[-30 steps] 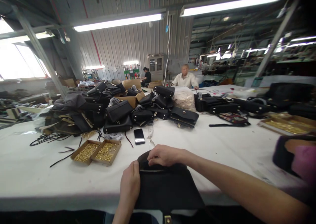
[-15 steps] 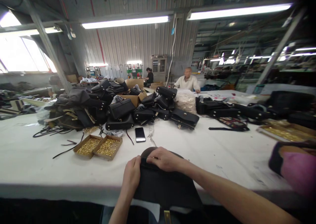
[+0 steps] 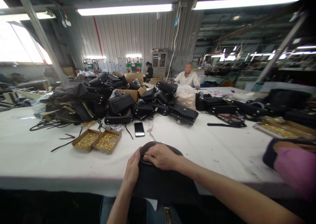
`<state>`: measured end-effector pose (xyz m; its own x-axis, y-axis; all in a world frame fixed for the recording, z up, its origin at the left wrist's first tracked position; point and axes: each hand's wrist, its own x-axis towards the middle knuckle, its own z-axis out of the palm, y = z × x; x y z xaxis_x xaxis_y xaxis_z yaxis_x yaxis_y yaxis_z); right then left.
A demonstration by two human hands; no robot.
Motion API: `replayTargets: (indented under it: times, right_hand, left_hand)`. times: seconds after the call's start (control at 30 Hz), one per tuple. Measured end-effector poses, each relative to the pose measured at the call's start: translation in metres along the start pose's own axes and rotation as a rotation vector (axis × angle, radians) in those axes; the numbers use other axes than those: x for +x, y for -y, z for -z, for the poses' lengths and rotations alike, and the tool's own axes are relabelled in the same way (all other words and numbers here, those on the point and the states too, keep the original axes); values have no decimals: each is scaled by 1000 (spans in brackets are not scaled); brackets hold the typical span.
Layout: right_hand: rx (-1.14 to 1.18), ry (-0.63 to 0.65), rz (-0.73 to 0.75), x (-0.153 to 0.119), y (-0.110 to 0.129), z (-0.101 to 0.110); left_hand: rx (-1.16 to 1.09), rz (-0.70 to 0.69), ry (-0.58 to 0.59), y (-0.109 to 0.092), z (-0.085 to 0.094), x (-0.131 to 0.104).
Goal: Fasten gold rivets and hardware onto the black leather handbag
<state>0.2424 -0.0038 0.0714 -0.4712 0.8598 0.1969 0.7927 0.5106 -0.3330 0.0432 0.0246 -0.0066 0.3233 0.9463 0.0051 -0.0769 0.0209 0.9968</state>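
A black handbag (image 3: 165, 184) rests at the front edge of the table and hangs partly over it, its curved flap turned towards the far side. A narrow gold fitting (image 3: 167, 214) hangs at its near end. My left hand (image 3: 132, 169) grips the bag's left edge, with the thumb on top. My right hand (image 3: 161, 157) is closed, its fingertips pinching the bag's rim near the left corner. Whether a small part is also between those fingers is hidden. A scrap of white lining or paper (image 3: 153, 203) shows below the bag.
Two cardboard trays (image 3: 95, 146) of small gold hardware sit to the left, near a phone (image 3: 139, 129). Beyond lies a heap of black bags (image 3: 120, 103). At right are another hardware tray (image 3: 259, 126) and a pink cloth (image 3: 293, 164). A co-worker (image 3: 188, 77) sits across the table.
The view has tipped slightly down. My right hand's fingers have shifted a little at the rim, where the bag gapes somewhat more. Less of the white scrap below the bag shows now.
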Motion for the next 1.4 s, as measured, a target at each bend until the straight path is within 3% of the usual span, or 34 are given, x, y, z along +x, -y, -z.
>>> replayTargets:
  times: [0.17, 0.27, 0.53, 0.87, 1.4]
  right_hand:
    - [-68, -28, -48, 7, 5, -4]
    - [19, -64, -66, 8, 5, -6]
    - [261, -209, -6, 5, -1, -25]
    - [375, -233, -9, 6, -2, -32]
    - [310, -299, -17, 12, 5, -40]
  left_hand:
    - [-76, 28, -1, 17, 1, -3]
    - [-121, 21, 56, 16, 0, -11]
    - [47, -34, 92, 16, 2, -18]
    - [175, -78, 46, -5, -2, -18]
    - [188, -109, 27, -11, -4, -20]
